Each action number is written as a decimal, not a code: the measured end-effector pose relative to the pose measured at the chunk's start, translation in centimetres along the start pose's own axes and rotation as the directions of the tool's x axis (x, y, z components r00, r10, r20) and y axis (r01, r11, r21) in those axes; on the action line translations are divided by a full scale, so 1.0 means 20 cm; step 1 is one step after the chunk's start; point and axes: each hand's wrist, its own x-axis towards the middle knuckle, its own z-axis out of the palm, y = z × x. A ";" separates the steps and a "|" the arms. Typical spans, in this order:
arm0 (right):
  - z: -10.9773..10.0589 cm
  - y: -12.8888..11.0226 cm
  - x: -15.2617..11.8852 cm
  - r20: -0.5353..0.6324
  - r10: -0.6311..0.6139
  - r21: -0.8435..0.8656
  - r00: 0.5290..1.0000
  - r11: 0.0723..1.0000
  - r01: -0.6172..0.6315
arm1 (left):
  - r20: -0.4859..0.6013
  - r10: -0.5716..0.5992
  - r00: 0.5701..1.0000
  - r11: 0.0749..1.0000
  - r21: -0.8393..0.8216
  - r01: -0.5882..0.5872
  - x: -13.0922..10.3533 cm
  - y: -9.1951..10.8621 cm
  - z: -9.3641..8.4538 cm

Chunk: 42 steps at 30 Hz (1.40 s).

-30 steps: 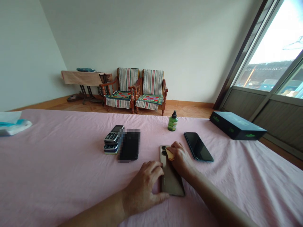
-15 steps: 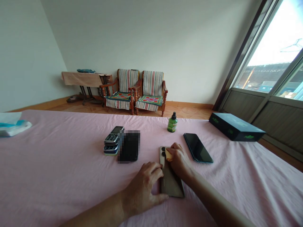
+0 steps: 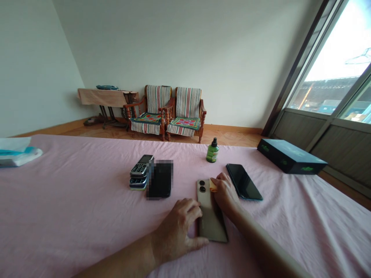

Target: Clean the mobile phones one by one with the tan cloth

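Note:
A gold smartphone lies back side up on the pink sheet, its round camera lenses at the far left corner. My left hand steadies it, with curled fingers against the left edge and the thumb by the near edge. In my right hand is a small folded yellow cloth, pinched and pressed on the phone's upper right part. Just right of that hand lies a dark tablet or large phone, screen up. Beyond the gold phone stands a green bottle with a black cap.
Left of centre, a stacked pair of keypad phones sits beside a black phone-like item, partly pixelated. A black box rests at the right on the sheet. A tissue pack lies far left. Two wooden armchairs stand beyond.
My right hand has slid the cloth rightward, off the camera lenses to the phone's right edge. My left hand keeps its place on the phone. The whole view has shifted slightly.

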 end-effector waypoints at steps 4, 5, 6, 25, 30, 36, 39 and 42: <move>-0.04 0.00 -0.07 0.034 -0.075 0.043 0.997 0.996 0.074 | 0.006 -0.009 1.000 1.000 0.001 0.009 0.00 0.01 -0.01; -0.05 -0.01 -0.10 0.037 -0.101 0.066 0.994 0.993 0.098 | 0.008 -0.013 1.000 1.000 0.002 0.013 0.00 0.01 -0.01; -0.06 -0.02 -0.15 0.042 -0.127 0.092 0.991 0.988 0.123 | 0.009 -0.014 1.000 1.000 0.002 0.014 0.00 0.02 -0.01; -0.06 0.01 -0.16 0.052 -0.159 0.172 0.986 0.974 0.148 | -0.006 0.015 1.000 1.000 -0.003 -0.015 0.00 0.01 0.00; -0.01 0.09 0.02 0.033 -0.145 0.137 0.989 0.981 0.140 | 0.003 0.008 1.000 1.000 -0.025 -0.008 0.00 0.01 -0.01; -0.06 0.08 -0.09 0.035 -0.135 0.190 0.990 0.974 0.127 | -0.004 -0.010 1.000 0.999 -0.051 0.010 0.00 0.01 -0.02; -0.12 0.02 -0.27 0.056 -0.148 0.228 0.987 0.965 0.131 | -0.019 -0.011 1.000 0.999 -0.048 0.010 0.00 0.01 -0.02; -0.16 -0.06 -0.45 0.081 -0.155 0.235 0.985 0.963 0.132 | -0.022 -0.008 1.000 0.999 -0.041 0.007 0.00 0.02 -0.01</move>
